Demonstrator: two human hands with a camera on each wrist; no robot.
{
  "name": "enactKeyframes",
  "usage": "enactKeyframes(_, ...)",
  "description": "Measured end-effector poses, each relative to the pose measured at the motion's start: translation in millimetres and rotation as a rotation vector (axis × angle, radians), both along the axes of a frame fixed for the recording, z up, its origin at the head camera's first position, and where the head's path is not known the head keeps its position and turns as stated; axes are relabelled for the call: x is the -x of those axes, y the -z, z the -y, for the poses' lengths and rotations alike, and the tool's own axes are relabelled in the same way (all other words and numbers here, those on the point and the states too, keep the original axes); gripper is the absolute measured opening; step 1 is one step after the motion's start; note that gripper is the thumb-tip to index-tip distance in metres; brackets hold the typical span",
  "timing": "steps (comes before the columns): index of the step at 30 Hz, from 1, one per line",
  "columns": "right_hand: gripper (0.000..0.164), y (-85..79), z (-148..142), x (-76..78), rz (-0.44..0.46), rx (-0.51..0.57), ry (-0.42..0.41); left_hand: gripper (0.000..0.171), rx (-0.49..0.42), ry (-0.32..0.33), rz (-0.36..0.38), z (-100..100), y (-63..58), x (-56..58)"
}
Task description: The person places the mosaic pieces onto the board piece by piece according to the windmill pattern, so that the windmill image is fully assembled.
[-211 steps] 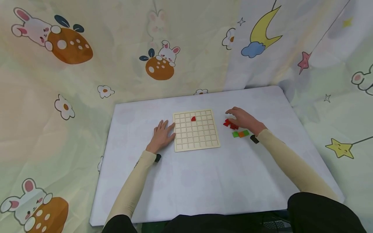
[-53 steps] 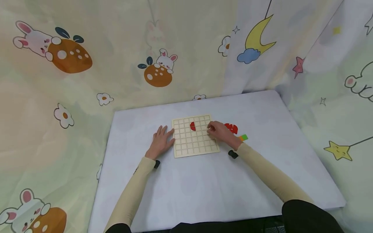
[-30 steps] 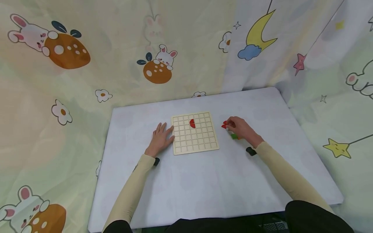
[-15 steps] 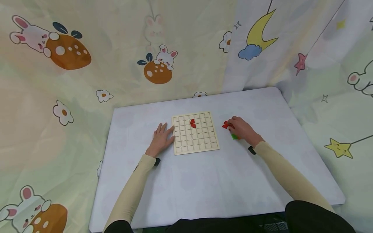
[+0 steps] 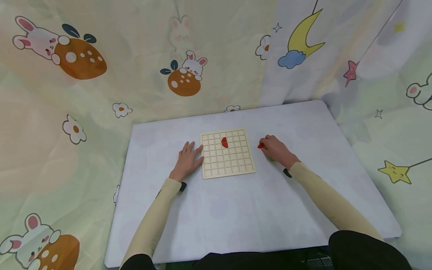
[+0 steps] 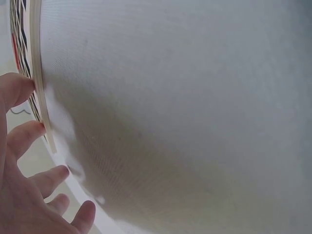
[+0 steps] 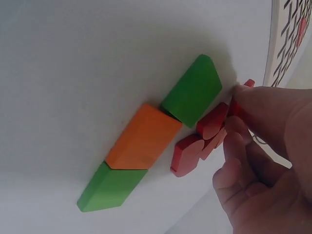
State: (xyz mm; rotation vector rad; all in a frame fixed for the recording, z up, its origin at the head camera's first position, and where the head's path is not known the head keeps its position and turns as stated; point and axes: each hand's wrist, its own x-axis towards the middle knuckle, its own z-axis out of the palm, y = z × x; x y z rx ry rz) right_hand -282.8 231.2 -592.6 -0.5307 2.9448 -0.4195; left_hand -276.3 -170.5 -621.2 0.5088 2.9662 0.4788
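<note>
A square wooden grid board [image 5: 229, 161] lies on the table, with a red rounded shape [image 5: 224, 142] in its upper middle cells. My left hand [image 5: 185, 162] rests at its left edge; in the left wrist view the thumb and a finger touch the rim while the other fingers spread loosely. To the right of the board, my right hand [image 5: 276, 150] is over the loose pieces. Its thumb and finger pinch a red block [image 7: 235, 107], seen in the right wrist view. Several other red blocks [image 7: 187, 156] lie beside the fingertips, partly hidden.
A green block [image 7: 195, 92], an orange block [image 7: 145, 138] and a lighter green block [image 7: 109, 190] lie end to end by the right hand. The white table [image 5: 216, 217] ends before a printed cloth backdrop [image 5: 135, 67].
A second red piece has joined the first on the board. My right hand went from the board back to the red blocks and now pinches one. The left hand stays at the board's edge.
</note>
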Motion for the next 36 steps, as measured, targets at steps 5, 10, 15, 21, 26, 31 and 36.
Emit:
enactKeyframes(5, 0.018, -3.1, -1.2, 1.2, 0.049, -0.011, -0.002, 0.057, -0.001, 0.001, 0.004, -1.0, -0.4, -0.8)
enactKeyframes(10, 0.019, -7.1, -2.2, 2.5, 0.092, -0.008, 0.014, 0.056, 0.003, 0.003, 0.007, -1.6, -1.5, -1.4)
enactKeyframes(15, 0.025, -9.0, -3.3, 1.9, 0.097, -0.008, 0.039, 0.056, -0.012, 0.012, -0.006, -1.0, -1.3, -1.5)
enactKeyframes(21, 0.023, -8.4, -4.8, 0.1, 0.050, 0.001, 0.034, 0.057, 0.001, 0.006, 0.017, -0.5, -2.2, -0.4)
enactKeyframes(26, 0.019, -7.3, -2.6, -0.1, 0.036, 0.018, 0.017, 0.057, 0.004, 0.012, 0.012, 0.4, -2.6, 0.1)
enactKeyframes(31, 0.021, -7.5, 2.1, -0.7, 0.053, 0.038, -0.023, 0.058, 0.005, 0.021, 0.005, 1.0, -1.8, 0.4)
enactKeyframes(36, 0.015, -5.5, 5.4, -0.9, 0.065, 0.035, -0.011, 0.058, 0.005, 0.016, 0.010, 0.9, -0.5, 0.8)
